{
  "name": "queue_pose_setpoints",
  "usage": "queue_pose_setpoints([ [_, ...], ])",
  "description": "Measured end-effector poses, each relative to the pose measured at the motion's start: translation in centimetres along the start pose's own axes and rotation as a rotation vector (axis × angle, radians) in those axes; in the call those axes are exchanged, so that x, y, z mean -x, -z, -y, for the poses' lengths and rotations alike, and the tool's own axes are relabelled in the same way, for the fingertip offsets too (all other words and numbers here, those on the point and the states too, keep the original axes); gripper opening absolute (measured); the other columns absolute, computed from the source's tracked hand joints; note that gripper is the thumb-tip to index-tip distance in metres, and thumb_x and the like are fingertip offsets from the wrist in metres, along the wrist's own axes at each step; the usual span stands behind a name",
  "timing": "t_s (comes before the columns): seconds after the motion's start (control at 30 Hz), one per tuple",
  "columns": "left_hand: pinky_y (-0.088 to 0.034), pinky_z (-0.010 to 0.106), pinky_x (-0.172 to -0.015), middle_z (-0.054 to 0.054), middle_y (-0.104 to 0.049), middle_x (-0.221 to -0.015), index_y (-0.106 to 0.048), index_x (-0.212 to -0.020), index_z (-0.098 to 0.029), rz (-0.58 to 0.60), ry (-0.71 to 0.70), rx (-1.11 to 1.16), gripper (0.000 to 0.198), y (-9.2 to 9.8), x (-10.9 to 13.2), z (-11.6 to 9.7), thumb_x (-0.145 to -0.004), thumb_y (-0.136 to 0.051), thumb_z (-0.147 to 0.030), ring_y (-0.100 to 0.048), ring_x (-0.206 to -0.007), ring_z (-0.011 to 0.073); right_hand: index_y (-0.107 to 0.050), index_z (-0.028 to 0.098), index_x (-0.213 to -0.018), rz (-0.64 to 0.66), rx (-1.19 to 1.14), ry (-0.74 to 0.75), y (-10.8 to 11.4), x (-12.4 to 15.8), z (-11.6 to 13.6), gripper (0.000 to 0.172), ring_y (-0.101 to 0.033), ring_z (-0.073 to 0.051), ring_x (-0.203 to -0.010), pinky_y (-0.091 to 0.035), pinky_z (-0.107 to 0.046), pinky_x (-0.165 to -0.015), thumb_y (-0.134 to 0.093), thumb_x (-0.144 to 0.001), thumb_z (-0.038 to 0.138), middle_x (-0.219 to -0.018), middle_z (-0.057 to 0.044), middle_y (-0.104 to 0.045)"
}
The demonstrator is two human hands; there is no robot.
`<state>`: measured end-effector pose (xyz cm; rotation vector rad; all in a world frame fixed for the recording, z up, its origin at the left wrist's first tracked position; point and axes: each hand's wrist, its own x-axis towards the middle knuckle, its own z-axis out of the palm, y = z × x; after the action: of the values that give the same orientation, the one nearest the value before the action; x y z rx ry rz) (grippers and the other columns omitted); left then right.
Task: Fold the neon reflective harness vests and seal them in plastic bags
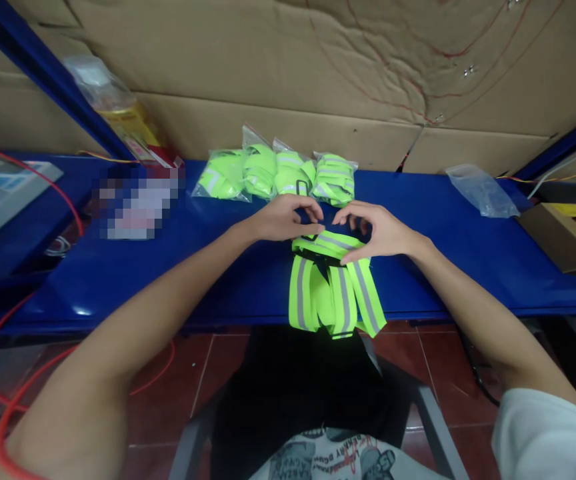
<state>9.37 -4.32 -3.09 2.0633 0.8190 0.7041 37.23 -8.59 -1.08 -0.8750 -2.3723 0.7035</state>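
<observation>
Both hands are close together in the middle of the long blue table (168, 267). The left hand (283, 219) and the right hand (381, 232) pinch the top of a bright yellow-green strap vest with grey shiny stripes (335, 293). Its ends hang over the near edge. Four vests packed in clear bags (275, 172) lie just behind, on the far side.

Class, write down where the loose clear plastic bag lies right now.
In the head view, the clear plastic bag lies on the blue table at right, beside the cardboard box.
</observation>
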Motion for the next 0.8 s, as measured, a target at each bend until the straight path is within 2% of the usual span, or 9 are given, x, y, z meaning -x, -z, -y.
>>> queue_pose_setpoints([
  [0.07,-0.045,0.021,-0.054,0.008,-0.082,-0.096,-0.084,-0.096,-0.018,0.004,-0.047,-0.017,0.03,0.0,-0.1,0.0,-0.088,-0.083,-0.046,-0.06,-0.062,0.0084,-0.079,0.023,-0.109,0.058,0.03,-0.003,0.0,0.0,0.1,0.061,-0.06,-0.019,-0.078,-0.044,-0.03,-0.068,-0.101,-0.066,0.059,-0.092,-0.003,-0.071],
  [0.13,-0.043,0.022,-0.054,0.007,-0.08,-0.093,-0.085,-0.101,-0.018,0.081,-0.061,-0.024,0.035,0.1,0.0,-0.4,-0.09,-0.08,-0.051,-0.059,-0.062,0.0092,-0.08,0.023,-0.108,0.097,0.03,-0.047,-0.2,0.1,0.2,0.051,-0.055,-0.016,-0.068,-0.041,-0.03,-0.065,-0.097,-0.074,0.056,-0.08,0.001,-0.07],
  [0.2,-0.04,0.023,-0.053,0.005,-0.079,-0.093,-0.083,-0.115,-0.019,0.174,-0.067,-0.057,0.051,0.4,0.3,-0.7,-0.08,-0.089,-0.056,-0.058,-0.061,0.0097,-0.081,0.022,-0.111,0.078,0.029,-0.076,-0.4,0.0,0.1,0.043,-0.057,-0.015,-0.065,-0.041,-0.03,-0.065,-0.092,-0.079,0.048,-0.078,0.002,-0.072],
  [0.27,-0.041,0.023,-0.056,0.004,-0.078,-0.096,-0.079,-0.126,-0.02,0.228,-0.082,-0.107,0.075,0.7,0.4,-0.9,-0.064,-0.1,-0.057,-0.062,-0.066,0.0121,-0.082,0.021,-0.115,0.017,0.061,-0.068,-0.5,0.0,-0.3,0.044,-0.064,-0.019,-0.073,-0.045,-0.032,-0.07,-0.091,-0.076,0.041,-0.088,-0.001,-0.077],
  [0.33,-0.044,0.023,-0.059,0.003,-0.077,-0.095,-0.077,-0.126,-0.021,0.232,-0.088,-0.135,0.081,0.9,0.5,-0.7,-0.058,-0.103,-0.057,-0.065,-0.073,0.0153,-0.083,0.021,-0.114,-0.04,0.097,-0.039,-0.4,-0.1,-0.8,0.045,-0.068,-0.022,-0.08,-0.048,-0.034,-0.074,-0.09,-0.072,0.037,-0.095,-0.004,-0.078],
  [0.5,-0.041,0.024,-0.055,0.001,-0.068,-0.087,-0.078,-0.121,-0.017,0.092,-0.033,-0.067,0.063,1.4,0.1,0.4,-0.071,-0.095,-0.052,-0.058,-0.065,0.0127,-0.082,0.023,-0.097,-0.224,0.054,0.044,0.2,-0.1,-1.7,0.031,-0.07,-0.025,-0.088,-0.052,-0.038,-0.079,-0.092,-0.071,0.036,-0.099,-0.005,-0.077],
  [0.63,-0.043,0.025,-0.056,0.002,-0.064,-0.084,-0.08,-0.087,-0.018,0.026,-0.165,-0.247,0.028,1.9,0.0,-0.1,-0.072,-0.089,-0.04,-0.06,-0.07,0.014,-0.074,0.024,-0.093,-0.445,-0.125,-0.028,0.4,-0.2,-2.4,0.034,-0.068,-0.023,-0.078,-0.052,-0.037,-0.07,-0.09,-0.077,0.05,-0.09,-0.003,-0.077],
  [0.7,-0.046,0.025,-0.058,0.002,-0.064,-0.083,-0.075,-0.077,-0.018,-0.065,-0.236,-0.303,0.026,1.9,0.1,-0.4,-0.074,-0.087,-0.04,-0.06,-0.07,0.0139,-0.066,0.027,-0.088,-0.569,-0.237,-0.063,0.5,-0.6,-2.9,0.042,-0.071,-0.025,-0.081,-0.056,-0.041,-0.074,-0.085,-0.081,0.063,-0.089,-0.004,-0.077],
  [0.8,-0.052,0.027,-0.061,0.003,-0.069,-0.088,-0.072,-0.08,-0.019,-0.281,-0.293,-0.314,0.032,1.4,0.0,-0.1,-0.077,-0.086,-0.047,-0.061,-0.07,0.0142,-0.057,0.03,-0.084,-0.688,-0.444,-0.145,0.5,-1.2,-3.5,0.052,-0.075,-0.031,-0.091,-0.06,-0.047,-0.082,-0.075,-0.084,0.078,-0.091,-0.005,-0.08],
])
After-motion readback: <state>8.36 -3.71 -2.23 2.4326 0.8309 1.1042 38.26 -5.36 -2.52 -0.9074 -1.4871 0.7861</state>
